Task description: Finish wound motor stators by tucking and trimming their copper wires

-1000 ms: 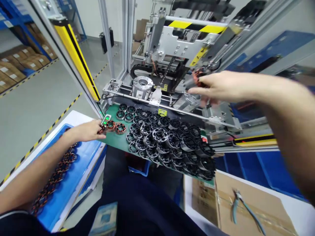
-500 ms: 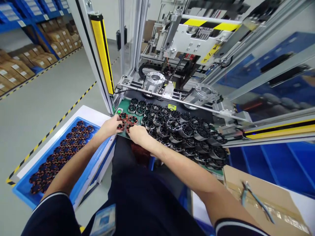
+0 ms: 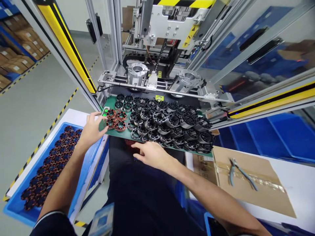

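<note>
Copper-wound stators (image 3: pixel 115 119) sit in a cluster at the green table's (image 3: pixel 123 133) left corner. Nearer, the right hand (image 3: pixel 151 154) hangs open and empty below the edge; the left hand (image 3: pixel 92 127), fingers loosely spread, touches the cluster. Black rings (image 3: pixel 169 123) crowd beyond.

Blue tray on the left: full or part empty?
Part empty. The blue tray holds copper-wound stators along its left side only; bare blue floor shows on the right.

No legible text on the yellow labels (image 3: pixel 159 97) or machine (image 3: pixel 172 26).
</note>
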Tool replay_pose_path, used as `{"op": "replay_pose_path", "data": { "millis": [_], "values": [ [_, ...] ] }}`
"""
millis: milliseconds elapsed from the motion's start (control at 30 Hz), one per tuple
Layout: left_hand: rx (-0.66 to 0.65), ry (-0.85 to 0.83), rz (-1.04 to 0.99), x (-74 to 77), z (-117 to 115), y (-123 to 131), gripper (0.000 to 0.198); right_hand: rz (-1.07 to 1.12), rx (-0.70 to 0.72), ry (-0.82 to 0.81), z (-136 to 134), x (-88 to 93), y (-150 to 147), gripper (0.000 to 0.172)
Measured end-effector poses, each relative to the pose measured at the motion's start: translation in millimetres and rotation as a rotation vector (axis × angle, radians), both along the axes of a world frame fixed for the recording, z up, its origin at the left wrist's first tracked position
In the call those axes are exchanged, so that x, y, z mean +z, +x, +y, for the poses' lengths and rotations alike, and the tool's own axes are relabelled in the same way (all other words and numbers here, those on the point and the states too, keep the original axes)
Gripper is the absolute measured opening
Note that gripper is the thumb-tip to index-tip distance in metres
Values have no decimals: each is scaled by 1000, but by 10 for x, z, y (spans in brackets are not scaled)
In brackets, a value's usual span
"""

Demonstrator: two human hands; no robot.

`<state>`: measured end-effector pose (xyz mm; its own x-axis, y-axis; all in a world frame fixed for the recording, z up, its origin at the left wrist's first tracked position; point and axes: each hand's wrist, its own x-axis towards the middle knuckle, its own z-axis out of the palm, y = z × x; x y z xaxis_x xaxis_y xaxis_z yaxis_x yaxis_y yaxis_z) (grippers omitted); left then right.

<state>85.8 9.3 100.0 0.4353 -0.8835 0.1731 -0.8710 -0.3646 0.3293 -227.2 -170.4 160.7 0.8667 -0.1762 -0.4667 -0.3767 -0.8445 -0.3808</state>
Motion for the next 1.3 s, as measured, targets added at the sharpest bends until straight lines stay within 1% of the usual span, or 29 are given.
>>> {"op": "replay_pose_path", "data": {
  "millis": [67,133,200,233,267,300,333,400,467,533,600,700,767,800,867,967,1033,1067,1100,1133,1200,1233,1300],
  "values": [
    [24,6,-4,133,-167,57,39,-1,28,-12,-102,243,-98,49],
    [34,51,-6,240,-446,139,38,-26,59,-72,-262,520,24,47],
    [45,122,-12,296,-795,232,38,-66,83,-177,-496,743,357,43],
    [52,165,-20,300,-974,276,39,-90,90,-239,-636,809,584,42],
    [58,209,-28,289,-1146,317,39,-113,98,-299,-783,835,832,42],
    [61,254,-36,265,-1303,351,41,-125,109,-351,-932,821,1089,43],
    [64,298,-40,230,-1441,378,42,-124,129,-394,-1074,770,1340,44],
    [65,370,-41,142,-1646,411,45,-74,189,-443,-1315,587,1779,45],
    [60,408,-40,47,-1762,426,45,9,260,-455,-1474,353,2095,45],
    [49,414,-41,-40,-1813,443,41,89,324,-456,-1550,127,2288,45],
    [34,405,-39,-114,-1829,472,38,143,373,-466,-1566,-54,2392,43],
    [7,392,-18,-209,-1834,536,40,161,429,-487,-1540,-206,2458,35],
    [-13,377,-4,-265,-1828,573,43,140,455,-491,-1522,-210,2467,30],
    [-22,362,0,-290,-1821,586,44,123,459,-490,-1520,-178,2461,29],
    [-40,319,3,-328,-1797,603,45,77,442,-488,-1538,-44,2417,27],
    [-64,246,37,-344,-1745,627,42,-25,354,-480,-1634,307,2223,31],
    [-77,200,101,-310,-1717,661,42,-109,303,-457,-1733,587,1975,37],
    [-82,174,147,-276,-1708,686,43,-175,276,-404,-1782,725,1812,39],
    [-86,145,199,-231,-1704,716,44,-259,241,-309,-1825,855,1626,39],
    [-89,111,257,-176,-1703,748,45,-354,194,-175,-1856,976,1423,38],
    [-93,22,379,-41,-1713,806,48,-510,80,164,-1867,1185,996,41],
    [-91,-34,442,33,-1722,822,49,-548,21,331,-1845,1273,787,43],
    [-78,-159,578,183,-1738,803,52,-545,-74,586,-1758,1415,410,41]
  ]
}}
